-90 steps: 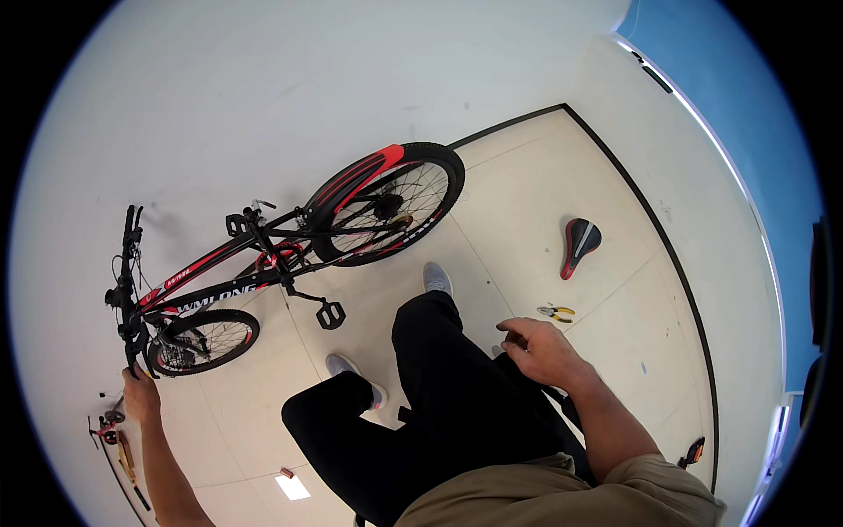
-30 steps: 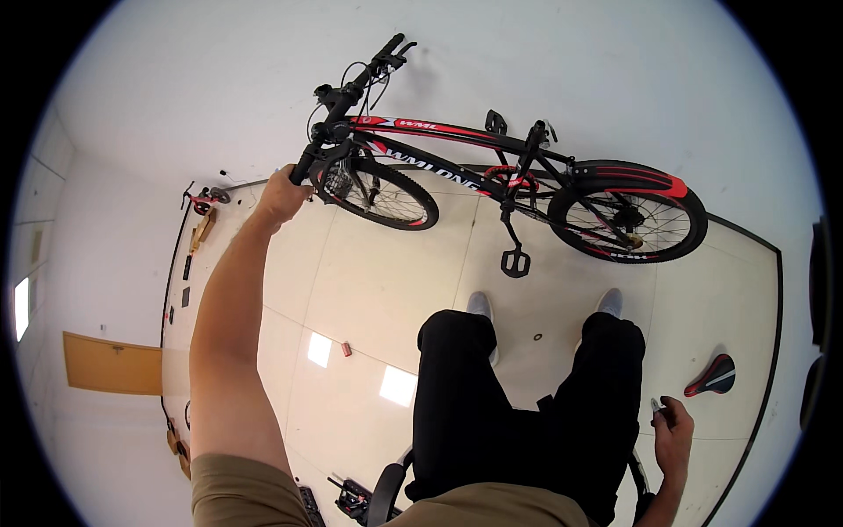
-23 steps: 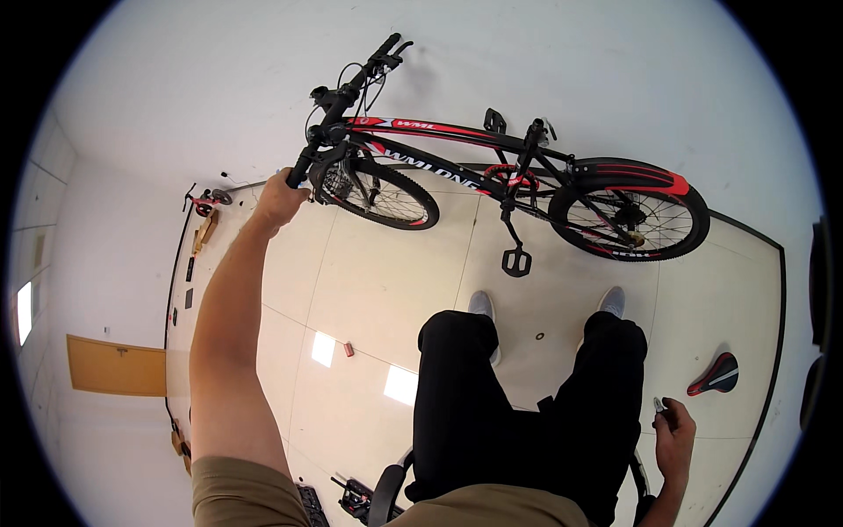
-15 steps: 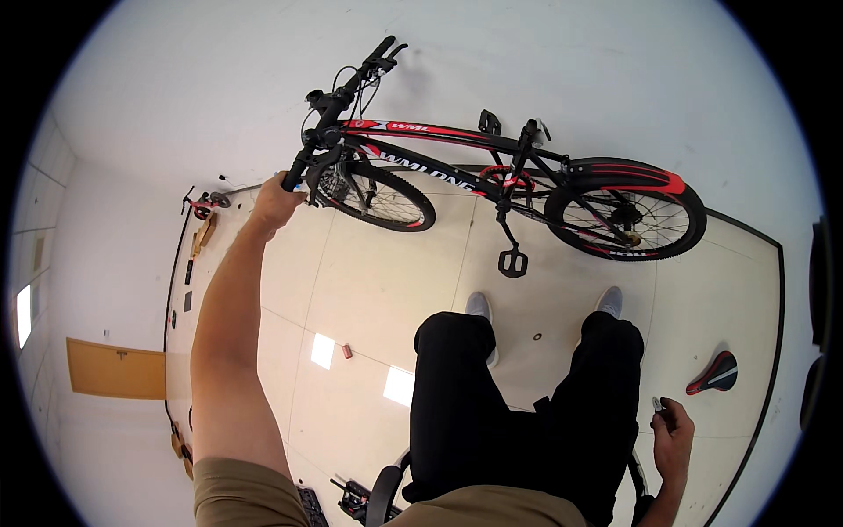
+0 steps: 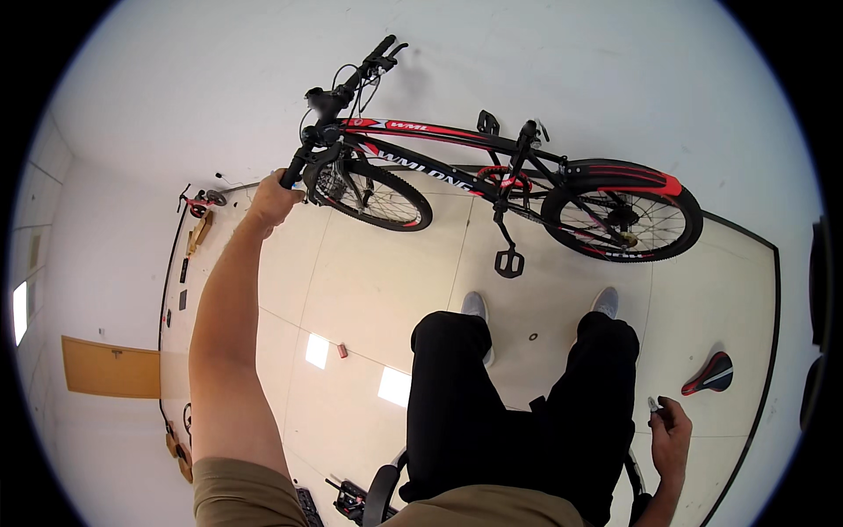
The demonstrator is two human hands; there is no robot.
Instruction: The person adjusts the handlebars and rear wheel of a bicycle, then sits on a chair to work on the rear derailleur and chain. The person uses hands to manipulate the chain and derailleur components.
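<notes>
Left hand (image 5: pixel 270 198) clenched on near handlebar grip of black-and-red bicycle (image 5: pixel 492 176) steadying it upright, saddleless; right hand (image 5: pixel 670 435) pinching small metal part (image 5: pixel 652 405) by thigh, black-and-red saddle (image 5: pixel 709 375) on floor

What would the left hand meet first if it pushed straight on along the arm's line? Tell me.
The left hand is already closed on the bicycle's handlebar grip. Straight beyond lies the white wall, probably next, though depth is unclear.

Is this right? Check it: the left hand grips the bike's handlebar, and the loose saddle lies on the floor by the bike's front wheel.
Not quite. The left hand does grip the handlebar, but the head view shows the loose saddle on the floor nearer the rear wheel, to the person's right.
</notes>
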